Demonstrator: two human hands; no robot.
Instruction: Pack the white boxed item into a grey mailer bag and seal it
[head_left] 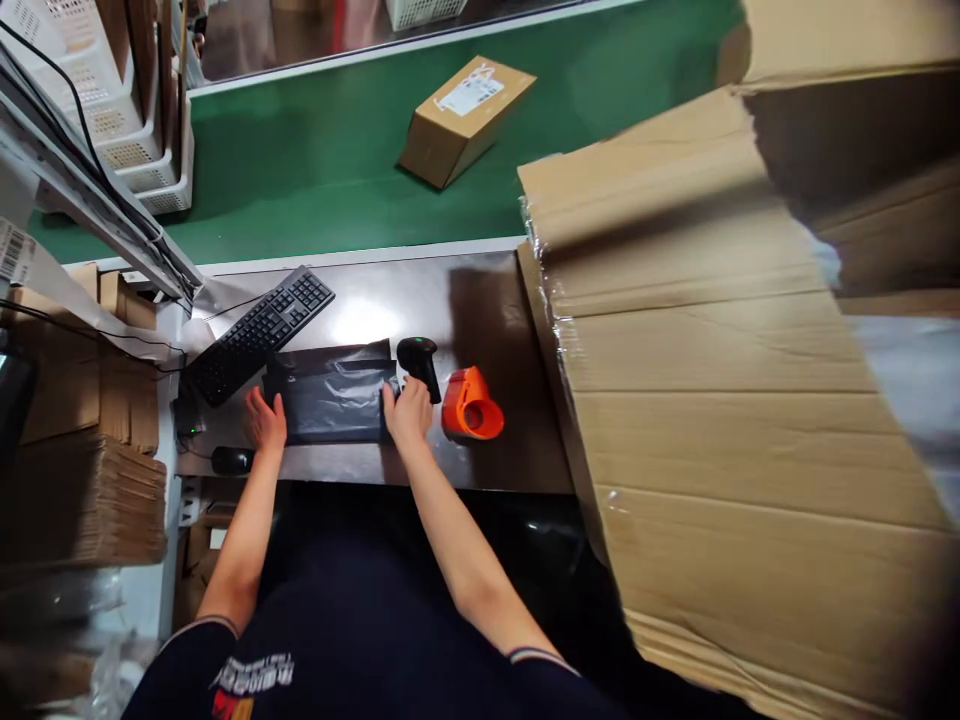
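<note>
Dark shirt [390, 620]: on the person, nearside of the black bag [330, 402].
Brown box [469, 110]: white label on top; beyond the bag, to its right.
Black bag, place: flat on the bench [517, 450], between the hands.
Black bag, handling: probably light, soft, slick; contents hidden; best held at both short ends.
Black bag, long axis: left to right, short ends facing the hands.
Keyboard [262, 335]: aslant, beside the bag's far left corner.
Orange dispenser [466, 385]: right of the bag, apart.
Scanner [418, 358]: off the bag's far right corner.
Left hand [266, 422]: open, at the bag's left end.
Right hand [409, 410]: thumb at the bag's right end; grip cannot be told.
Mouse [232, 460]: off the bag's near left corner.
</note>
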